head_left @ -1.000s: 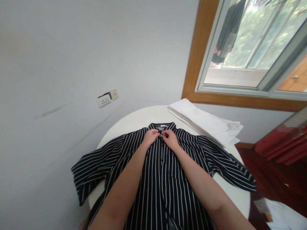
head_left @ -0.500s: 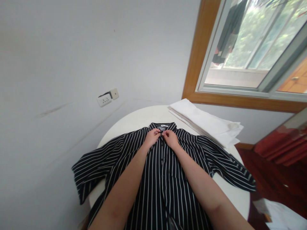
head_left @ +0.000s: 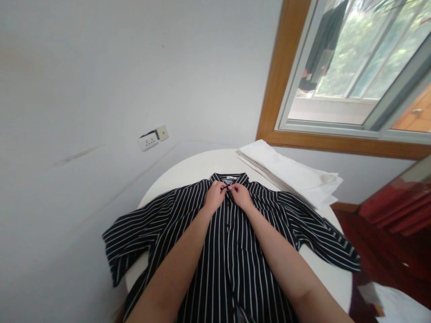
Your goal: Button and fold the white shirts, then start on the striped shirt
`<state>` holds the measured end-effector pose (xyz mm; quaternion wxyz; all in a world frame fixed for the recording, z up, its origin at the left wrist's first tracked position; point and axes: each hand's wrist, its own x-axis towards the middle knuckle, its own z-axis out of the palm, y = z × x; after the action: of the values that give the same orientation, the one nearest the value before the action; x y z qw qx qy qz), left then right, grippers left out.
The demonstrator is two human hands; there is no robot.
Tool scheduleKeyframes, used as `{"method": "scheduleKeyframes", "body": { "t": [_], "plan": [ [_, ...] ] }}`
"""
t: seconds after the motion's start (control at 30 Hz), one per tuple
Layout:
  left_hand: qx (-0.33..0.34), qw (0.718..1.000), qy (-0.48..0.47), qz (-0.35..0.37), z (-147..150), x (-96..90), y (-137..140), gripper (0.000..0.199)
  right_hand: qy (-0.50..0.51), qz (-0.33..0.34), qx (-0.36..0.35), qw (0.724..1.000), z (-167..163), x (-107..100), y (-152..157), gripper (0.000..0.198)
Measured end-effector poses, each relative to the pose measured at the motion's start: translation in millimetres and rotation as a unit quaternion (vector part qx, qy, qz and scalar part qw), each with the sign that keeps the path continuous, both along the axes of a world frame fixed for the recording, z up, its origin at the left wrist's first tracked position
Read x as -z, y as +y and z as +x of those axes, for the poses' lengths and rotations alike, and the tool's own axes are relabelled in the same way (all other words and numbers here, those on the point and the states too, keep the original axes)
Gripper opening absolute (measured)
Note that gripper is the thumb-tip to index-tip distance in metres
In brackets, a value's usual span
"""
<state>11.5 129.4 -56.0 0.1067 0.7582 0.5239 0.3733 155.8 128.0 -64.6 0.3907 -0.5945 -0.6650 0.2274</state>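
A black shirt with white stripes [head_left: 215,251] lies spread face up on a round white table [head_left: 188,165], its collar at the far side and its sleeves out to both sides. Just below the collar, my left hand [head_left: 215,195] pinches one front edge of the shirt. My right hand [head_left: 241,196] pinches the opposite edge, its fingertips almost meeting those of the left. Whether a button is between the fingers is too small to tell. Below the hands the two fronts lie together along the placket.
Folded white sheets [head_left: 289,172] lie at the table's back right, beside the right sleeve. A wall with a socket [head_left: 148,141] borders the left and back; a wood-framed window [head_left: 333,67] is at upper right. White material [head_left: 397,300] shows low at the right.
My left hand has shifted slightly, its fingers now curled a little lower at the shirt's neck opening. My right hand stays nearly in place. The view has moved very slightly.
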Motion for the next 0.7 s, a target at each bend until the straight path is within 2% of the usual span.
{"method": "scheduleKeyframes", "body": {
  "t": [0.17,0.23,0.33,0.47,0.57,0.63,0.7],
  "plan": [
    [-0.018,1.0,0.014,0.005,0,-0.6,-3,0.01,0.131,-0.053,-0.026,0.99,3,8,6,0.02],
    [-0.038,0.999,0.003,0.0,-1,-1.6,-4,0.011,0.178,-0.054,-0.026,0.982,3,12,8,0.019],
    [-0.074,0.997,-0.008,0.001,-3,-4.7,-5,0.014,0.193,-0.032,-0.019,0.981,2,14,7,0.02],
    [-0.134,0.989,0.029,0.045,-9,-8.3,-5,0.013,0.177,0.002,-0.002,0.984,7,5,1,0.024],
    [-0.179,0.98,0.066,0.054,-13,-10.9,-6,0.018,0.106,0.029,0.041,0.993,17,-11,-6,0.028],
    [-0.201,0.975,0.085,0.048,-15,-13.8,-8,0.022,-0.002,0.043,0.097,0.994,24,-23,-12,0.029],
    [-0.22,0.969,0.103,0.044,-17,-17.6,-11,0.024,-0.122,0.037,0.139,0.982,30,-32,-18,0.029]
  ]
}}
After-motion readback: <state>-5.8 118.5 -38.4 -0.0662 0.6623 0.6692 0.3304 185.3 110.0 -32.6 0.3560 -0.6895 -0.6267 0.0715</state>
